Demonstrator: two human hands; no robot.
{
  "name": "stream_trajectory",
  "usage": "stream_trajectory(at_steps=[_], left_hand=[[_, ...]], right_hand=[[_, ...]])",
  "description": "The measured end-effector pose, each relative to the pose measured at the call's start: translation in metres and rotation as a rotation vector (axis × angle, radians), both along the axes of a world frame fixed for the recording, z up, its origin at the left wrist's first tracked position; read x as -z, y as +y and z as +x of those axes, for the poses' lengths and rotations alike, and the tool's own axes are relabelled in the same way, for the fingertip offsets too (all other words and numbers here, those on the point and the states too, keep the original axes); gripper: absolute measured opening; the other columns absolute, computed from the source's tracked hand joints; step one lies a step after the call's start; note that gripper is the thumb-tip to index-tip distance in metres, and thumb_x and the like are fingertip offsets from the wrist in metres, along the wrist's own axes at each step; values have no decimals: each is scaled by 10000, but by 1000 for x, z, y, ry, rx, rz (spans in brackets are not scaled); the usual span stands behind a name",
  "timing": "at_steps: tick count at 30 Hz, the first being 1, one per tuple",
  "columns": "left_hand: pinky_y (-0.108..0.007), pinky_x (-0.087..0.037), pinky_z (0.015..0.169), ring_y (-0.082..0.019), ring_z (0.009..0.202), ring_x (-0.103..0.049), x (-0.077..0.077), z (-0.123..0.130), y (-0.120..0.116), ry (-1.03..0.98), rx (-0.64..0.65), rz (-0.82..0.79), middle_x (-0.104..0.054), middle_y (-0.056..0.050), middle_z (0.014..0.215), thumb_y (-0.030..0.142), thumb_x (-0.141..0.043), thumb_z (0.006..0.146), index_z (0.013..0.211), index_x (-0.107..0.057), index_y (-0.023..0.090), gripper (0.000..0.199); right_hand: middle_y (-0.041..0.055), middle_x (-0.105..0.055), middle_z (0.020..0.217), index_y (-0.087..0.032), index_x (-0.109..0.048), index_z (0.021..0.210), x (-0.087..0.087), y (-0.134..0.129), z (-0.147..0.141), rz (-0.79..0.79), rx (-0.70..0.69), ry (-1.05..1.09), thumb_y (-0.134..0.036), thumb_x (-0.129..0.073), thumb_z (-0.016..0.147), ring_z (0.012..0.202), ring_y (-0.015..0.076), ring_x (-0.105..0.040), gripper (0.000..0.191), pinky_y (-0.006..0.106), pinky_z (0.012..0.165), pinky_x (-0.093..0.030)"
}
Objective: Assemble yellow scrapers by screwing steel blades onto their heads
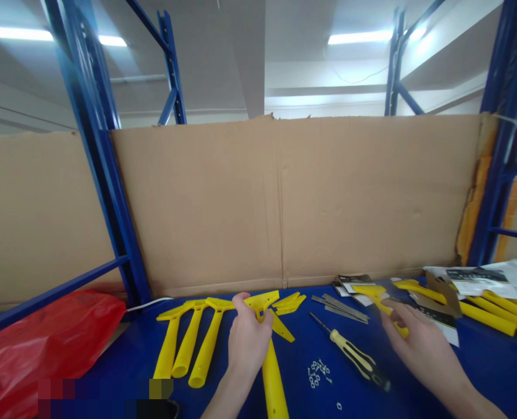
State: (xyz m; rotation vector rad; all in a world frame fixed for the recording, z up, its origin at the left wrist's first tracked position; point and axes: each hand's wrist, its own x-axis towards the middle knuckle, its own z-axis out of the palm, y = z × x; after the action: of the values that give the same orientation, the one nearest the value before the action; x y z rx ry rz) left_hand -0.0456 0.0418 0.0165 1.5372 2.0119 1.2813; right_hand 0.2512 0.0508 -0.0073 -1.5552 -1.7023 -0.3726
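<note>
My left hand (250, 337) is closed around the neck of a yellow T-headed plastic handle (274, 381), whose hollow shaft points toward me. Beside its head lie flat yellow plates (289, 304), one (282, 329) tilted just below it. At the right, the fingers of my right hand (415, 334) close round another yellow T-headed handle (374, 293), hiding part of its shaft. Between my hands lie a screwdriver (352, 352) with a cream and black grip, thin grey metal strips (341, 308), and a pile of small screws and nuts (318, 372). One nut (339, 406) lies apart.
Several matching yellow handles (208, 343) lie left of my left hand. A red plastic bag (53, 337) lies far left. Packets (480, 280), a cardboard box (444, 294) and yellow tubes (487, 317) crowd the right. Behind the blue tabletop (153, 401) stands a cardboard wall (206, 209) between blue posts.
</note>
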Motion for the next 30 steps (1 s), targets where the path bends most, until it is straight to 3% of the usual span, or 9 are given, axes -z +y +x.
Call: stream_trajectory(at_steps=[3,8,12,14,19,22,25,30], left_hand=[[-234,-320,452,-188,475,-546,2,5,-1,-246,46,-18,-505,65,498,266,-575,776,1189,-347,170,481],[-216,-361,398,-142,388,-508,-2,15,-4,-656,116,-88,-510,57,517,255,-518,822,1171,-396,176,378],[-192,-356,372,-117,373,-501,-2,19,-4,-900,170,-144,-540,26,526,207,-428,862,952,-482,168,112],[-181,-352,375,-98,367,-486,-2,19,-3,-997,211,-141,-547,16,522,208,-393,878,803,-480,171,121],[-192,-247,313,-80,254,-313,2,14,5,-1099,333,-416,-379,24,323,445,-283,910,559,-434,182,464],[-195,-255,324,-74,267,-318,9,11,10,-1097,465,-421,-399,38,346,553,-464,812,575,-453,181,442],[-198,-281,341,-79,291,-354,15,10,13,-1079,514,-382,-442,39,382,546,-564,747,623,-482,174,401],[-208,-253,321,-98,261,-335,13,14,9,-1109,425,-513,-403,0,319,546,-294,838,543,-482,169,514]], right_hand=[[112,-716,779,-158,-642,933,-3,-3,-6,-22,-33,67,-385,-395,830,683,269,-681,351,404,668,-539],[130,-720,919,-158,-642,988,-5,1,-16,-203,-41,-15,-304,-402,846,848,281,-676,315,392,752,-524],[142,-707,995,-149,-655,1014,-11,14,-29,-335,-97,-153,-209,-407,845,954,281,-645,305,377,830,-487],[125,-709,992,-166,-672,970,-12,23,-35,-349,-133,-178,-176,-431,832,971,266,-638,278,352,858,-468],[132,-705,939,-173,-690,913,-3,43,-40,-378,-123,-164,-139,-464,812,918,272,-641,250,355,818,-461],[121,-701,924,-176,-697,932,6,49,-34,-400,-127,-128,-125,-471,806,926,263,-635,264,346,832,-455],[107,-704,908,-152,-671,1052,11,51,-22,-432,-125,-67,-113,-511,765,879,234,-654,331,293,782,-473],[89,-709,849,-146,-667,1055,8,49,-11,-437,-97,28,-120,-529,710,793,242,-664,372,305,705,-484]])
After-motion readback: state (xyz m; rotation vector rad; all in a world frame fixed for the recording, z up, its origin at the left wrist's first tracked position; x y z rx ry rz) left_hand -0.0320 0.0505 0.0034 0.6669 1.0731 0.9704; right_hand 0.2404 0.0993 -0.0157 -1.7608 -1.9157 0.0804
